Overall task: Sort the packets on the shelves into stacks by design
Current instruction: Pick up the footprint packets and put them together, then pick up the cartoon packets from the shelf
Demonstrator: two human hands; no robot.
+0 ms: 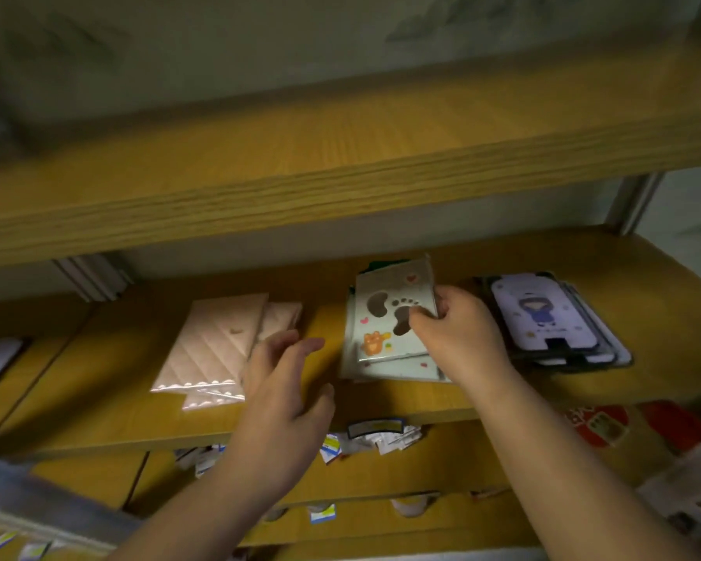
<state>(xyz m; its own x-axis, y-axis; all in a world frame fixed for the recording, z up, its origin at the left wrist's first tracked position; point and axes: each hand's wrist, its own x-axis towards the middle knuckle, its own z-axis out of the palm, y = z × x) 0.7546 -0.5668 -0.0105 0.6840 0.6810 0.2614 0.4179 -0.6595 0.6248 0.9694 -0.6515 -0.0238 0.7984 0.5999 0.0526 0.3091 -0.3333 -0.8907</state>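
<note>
wooden shelf [381,402] w/ 3 stacks. right hand [462,338] pinches pale footprint packet [389,313] atop matching stack; left hand [284,382] open, fingers relaxed, beside pink quilted packets [211,346].

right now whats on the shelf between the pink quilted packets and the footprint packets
In the head view the left hand hovers open over that gap; beneath it only bare shelf shows between the pink quilted packets and the footprint packets, which the right hand grips.
</note>
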